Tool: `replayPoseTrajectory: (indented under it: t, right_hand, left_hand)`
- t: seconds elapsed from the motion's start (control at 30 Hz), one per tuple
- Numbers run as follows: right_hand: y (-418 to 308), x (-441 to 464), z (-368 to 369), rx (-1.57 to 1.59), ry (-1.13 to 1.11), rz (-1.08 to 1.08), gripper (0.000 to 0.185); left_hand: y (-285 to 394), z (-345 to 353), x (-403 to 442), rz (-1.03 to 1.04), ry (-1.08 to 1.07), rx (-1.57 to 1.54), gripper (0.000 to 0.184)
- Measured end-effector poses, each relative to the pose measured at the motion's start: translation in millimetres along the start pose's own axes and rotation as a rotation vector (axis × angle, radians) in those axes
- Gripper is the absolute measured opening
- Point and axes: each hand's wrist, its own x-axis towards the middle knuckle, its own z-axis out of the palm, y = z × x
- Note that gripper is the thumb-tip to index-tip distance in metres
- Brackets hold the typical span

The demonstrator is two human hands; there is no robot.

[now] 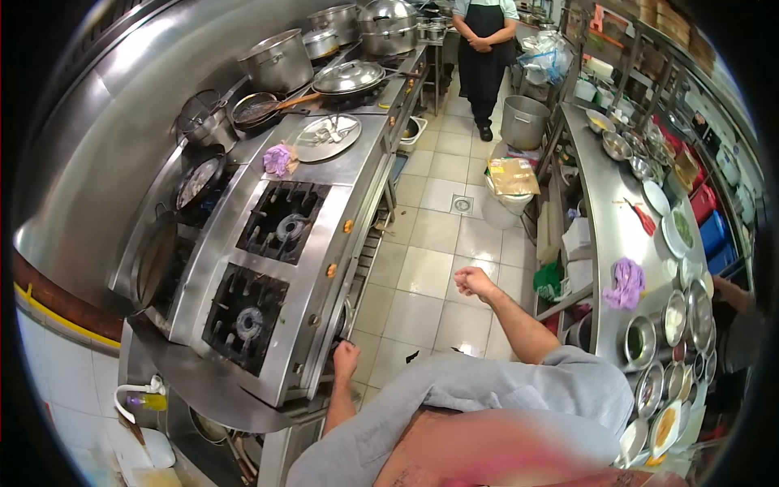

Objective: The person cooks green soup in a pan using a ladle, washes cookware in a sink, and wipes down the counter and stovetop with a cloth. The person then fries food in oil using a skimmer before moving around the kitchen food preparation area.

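My left hand (pixel 346 359) is low beside the front edge of the steel stove (pixel 315 268), its fingers curled closed; whatever they may hold is hidden. Out over the tiled floor, my right hand (pixel 474 282) is loosely closed, with nothing visible in it. Two black burner grates, the rear one (pixel 283 221) and the nearer one (pixel 245 320), lie on the stove left of my hands. Orange and grey knobs line its front. Beyond the grates are a purple cloth (pixel 279 160) and a round metal lid (pixel 327 137).
A person in a black apron (pixel 484 61) stands up the aisle, hands clasped. A large pot (pixel 524 122) and a bucket (pixel 511 191) with cardboard on top stand on the floor. The right counter (pixel 600 174) holds bowls, red tongs (pixel 643 217) and a purple cloth (pixel 625 284).
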Motion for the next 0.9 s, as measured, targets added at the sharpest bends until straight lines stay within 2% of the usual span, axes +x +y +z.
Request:
replayPoseTrajectory:
  t: [0.07,0.17,0.3,0.47,0.5,0.57,0.6,0.63,0.67,0.73,0.77,0.83,0.87,0.9]
  right_hand:
    - [-30,37,-5,0.049,-0.023,-0.044,0.02]
    - [-91,86,5,0.133,-0.087,-0.105,0.02]
    - [-182,163,24,0.029,-0.221,-0.25,0.025]
    - [-309,272,38,-0.2,-0.313,-0.51,0.027]
    - [-335,285,39,-0.263,-0.241,-0.542,0.026]
    - [-389,318,42,-0.318,-0.213,-0.641,0.027]
    - [-415,337,44,-0.341,-0.194,-0.762,0.027]
    - [-443,348,51,-0.517,-0.078,-0.803,0.024]
    - [-467,365,56,-0.49,-0.093,-0.832,0.028]
    - [-504,440,62,-0.576,-0.058,-1.032,0.033]
    - [-519,458,72,-0.611,0.007,-1.07,0.035]
    - [-553,493,87,-0.675,0.098,-1.134,0.037]
    - [-566,515,99,-0.709,0.11,-1.154,0.037]
    - [-578,552,110,-0.737,0.096,-1.275,0.045]
  left_hand:
    - [-80,23,-3,-0.114,-0.113,0.345,0.02]
    - [-146,43,-19,-0.197,-0.36,0.593,0.02]
    - [-154,65,-1,-0.25,-0.535,0.62,0.021]
    - [-146,81,86,-0.092,-0.508,0.595,0.022]
    - [-144,87,106,-0.039,-0.486,0.596,0.022]
    - [-140,98,149,0.099,-0.378,0.645,0.023]
    - [-139,106,166,0.129,-0.306,0.667,0.023]
    - [-57,79,170,-0.22,-0.165,0.155,0.023]
    - [-41,79,183,-0.275,-0.081,-0.058,0.018]
    - [-22,90,205,-0.764,0.193,-0.702,0.01]
    - [-12,95,207,-0.788,0.216,-0.71,0.01]
    - [7,108,216,-0.834,0.45,-0.732,0.006]
    - [12,118,212,-0.859,0.476,-0.742,0.006]
    - [15,128,202,-0.91,0.483,-0.733,0.007]
